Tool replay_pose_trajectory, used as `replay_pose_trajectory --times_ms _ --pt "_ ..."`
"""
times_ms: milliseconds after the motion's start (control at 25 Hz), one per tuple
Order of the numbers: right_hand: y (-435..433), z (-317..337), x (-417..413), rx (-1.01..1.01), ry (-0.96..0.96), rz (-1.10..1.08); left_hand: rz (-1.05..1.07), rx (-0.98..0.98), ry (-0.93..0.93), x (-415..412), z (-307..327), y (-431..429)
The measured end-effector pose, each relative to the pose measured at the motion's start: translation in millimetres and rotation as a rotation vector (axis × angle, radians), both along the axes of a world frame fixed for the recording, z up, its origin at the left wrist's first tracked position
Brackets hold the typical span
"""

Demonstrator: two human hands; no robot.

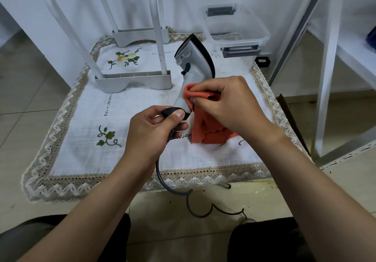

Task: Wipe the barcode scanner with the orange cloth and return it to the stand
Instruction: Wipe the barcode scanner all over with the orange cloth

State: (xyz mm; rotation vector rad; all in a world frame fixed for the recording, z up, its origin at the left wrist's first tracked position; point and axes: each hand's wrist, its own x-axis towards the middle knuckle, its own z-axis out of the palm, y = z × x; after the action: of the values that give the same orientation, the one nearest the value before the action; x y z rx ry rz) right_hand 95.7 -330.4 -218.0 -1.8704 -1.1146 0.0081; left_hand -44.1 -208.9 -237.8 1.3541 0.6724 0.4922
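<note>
A grey and black barcode scanner (193, 62) is held up above the table, head pointing away from me. My left hand (150, 131) grips the black butt of its handle, where the dark cable (162, 178) leaves and trails down to the floor. My right hand (225, 101) pinches the orange cloth (207, 131) against the right side of the handle; the rest of the cloth hangs down to the tablecloth. No scanner stand can be made out for certain.
A white embroidered tablecloth (85, 115) with a lace border covers the low table. A white rack with tall posts (134, 80) stands at the back left. A clear plastic box (236, 29) sits at the back right, with a small black object (262, 61) beside it. White shelving rises at the right.
</note>
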Motion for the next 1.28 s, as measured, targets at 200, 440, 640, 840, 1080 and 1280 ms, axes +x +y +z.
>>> replay_pose_trajectory --times_ms 200,440,640,840,1080,1280 --pt "0 0 -1 -0.016 -0.009 0.013 0.0 0.003 0.006 0 0 0" --pt "-1 1 -3 -0.073 0.037 0.101 -0.006 0.004 0.007 -1 0 1" --pt "0 2 -2 -0.069 0.029 0.064 -0.001 0.003 0.01 -1 0 1" --pt "-7 10 11 0.172 0.059 -0.136 0.009 -0.035 0.019 -2 3 3" --pt "-13 11 20 0.162 -0.11 -0.276 -0.057 -0.04 0.032 -3 8 -2" --pt "-11 5 20 0.121 -0.151 -0.267 -0.079 -0.013 0.039 -4 11 -4"
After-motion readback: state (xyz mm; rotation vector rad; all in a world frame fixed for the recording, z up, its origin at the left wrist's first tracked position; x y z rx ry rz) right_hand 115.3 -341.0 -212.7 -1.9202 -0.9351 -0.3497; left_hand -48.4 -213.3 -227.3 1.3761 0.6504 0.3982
